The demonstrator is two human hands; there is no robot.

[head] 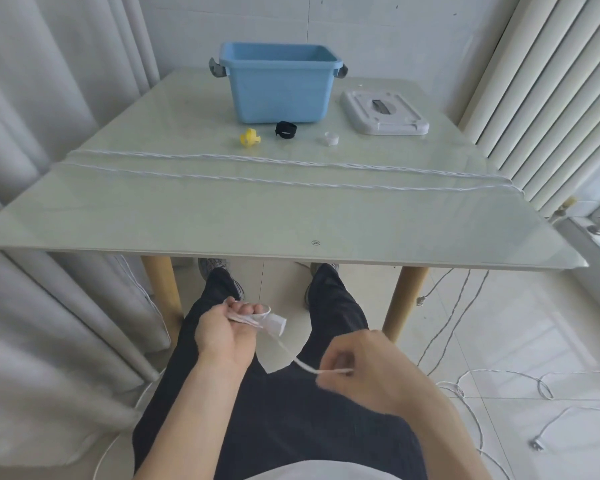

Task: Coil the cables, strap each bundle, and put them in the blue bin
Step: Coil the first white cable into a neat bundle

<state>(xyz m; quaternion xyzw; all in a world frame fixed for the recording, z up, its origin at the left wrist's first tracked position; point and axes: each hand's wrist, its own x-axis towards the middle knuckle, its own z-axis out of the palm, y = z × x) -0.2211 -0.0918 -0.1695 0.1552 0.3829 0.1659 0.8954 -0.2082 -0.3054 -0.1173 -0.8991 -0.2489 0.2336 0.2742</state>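
The blue bin [278,85] sits at the far side of the table [222,216], and two long runs of thin white cable [291,183] lie across the glass and hang down to the floor. The cable looks light, soft and floppy, so it may slip. The left hand [227,332] grips a small coil [257,320] of it, and the right hand [364,368] pinches the loose strand close by, which looks like the best spot to hold.

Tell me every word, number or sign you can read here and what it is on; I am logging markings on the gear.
One marking only: a small round stamp near the front edge of the glass table. It seems to hold two characters, too small to read for certain.
The blue bin, white lid and three straps show no legible text.
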